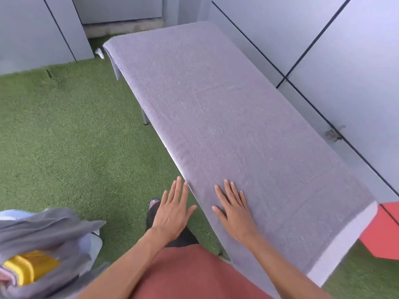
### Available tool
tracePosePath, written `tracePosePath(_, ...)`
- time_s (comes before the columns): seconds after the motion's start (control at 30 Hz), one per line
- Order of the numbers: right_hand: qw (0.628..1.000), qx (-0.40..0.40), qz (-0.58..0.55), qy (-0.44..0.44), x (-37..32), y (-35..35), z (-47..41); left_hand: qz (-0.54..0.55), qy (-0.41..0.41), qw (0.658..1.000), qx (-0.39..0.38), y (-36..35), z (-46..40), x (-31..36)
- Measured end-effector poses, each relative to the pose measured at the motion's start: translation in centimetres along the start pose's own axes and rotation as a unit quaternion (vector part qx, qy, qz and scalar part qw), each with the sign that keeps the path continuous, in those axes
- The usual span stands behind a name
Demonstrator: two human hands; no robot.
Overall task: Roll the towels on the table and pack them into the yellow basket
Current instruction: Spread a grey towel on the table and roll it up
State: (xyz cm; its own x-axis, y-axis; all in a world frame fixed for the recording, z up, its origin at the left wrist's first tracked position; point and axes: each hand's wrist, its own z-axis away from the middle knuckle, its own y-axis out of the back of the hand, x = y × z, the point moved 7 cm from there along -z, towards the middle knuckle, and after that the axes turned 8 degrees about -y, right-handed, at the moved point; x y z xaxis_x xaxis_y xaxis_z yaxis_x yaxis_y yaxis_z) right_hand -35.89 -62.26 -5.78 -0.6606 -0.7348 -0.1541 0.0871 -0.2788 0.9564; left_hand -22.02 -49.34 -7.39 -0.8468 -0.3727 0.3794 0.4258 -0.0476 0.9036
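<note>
Across the whole table top lies a grey towel [226, 117], spread flat, overhanging the far end and the near end, where a paler hem folds down over the edge. On the near left part of the towel, close to the left edge, rests the right hand [234, 209], palm down, fingers straight and slightly spread, holding nothing. Just off that left edge, beside the towel's border, hovers the left hand [173, 210], fingers straight and splayed, palm down, thumb toward the table, gripping nothing. Under the left edge shows a metal table leg [145, 117]. Down at the lower left, well apart from the table, sits a heap of grey cloth [46, 229] draped over something yellow [30, 266], too blurred to name. Green artificial turf [71, 134] underfoot; grey panelled wall [313, 39] along the right side; a red object [384, 229] past the near right corner.
</note>
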Motion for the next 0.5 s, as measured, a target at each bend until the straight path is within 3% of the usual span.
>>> tracePosePath(0.1, 0.999, 0.026, -0.017, -0.042, 2.3, 0.2, 4.2, 0.040, -0.002, 0.999, 0.009, -1.8, 3.1, 5.0)
tracePosePath(0.17, 0.996, -0.001, -0.012, -0.085, 4.5, -0.7, 7.1, 0.064, -0.036, 0.997, -0.024, -3.6, 5.0, 8.5)
tracePosePath(0.27, 0.998, -0.056, -0.006, -0.021, 5.1, -1.8, 11.1, 0.091, -0.045, 0.993, -0.064, -6.2, 7.7, 12.0)
tracePosePath(0.37, 0.998, -0.047, -0.027, 0.045, 5.5, -1.1, 13.7, 0.119, -0.025, 0.993, -0.001, -7.0, 9.4, 14.7)
tracePosePath(0.5, 0.997, -0.068, -0.021, -0.020, 9.3, -1.0, 14.7, 0.106, -0.010, 0.994, 0.034, -7.7, 9.6, 17.3)
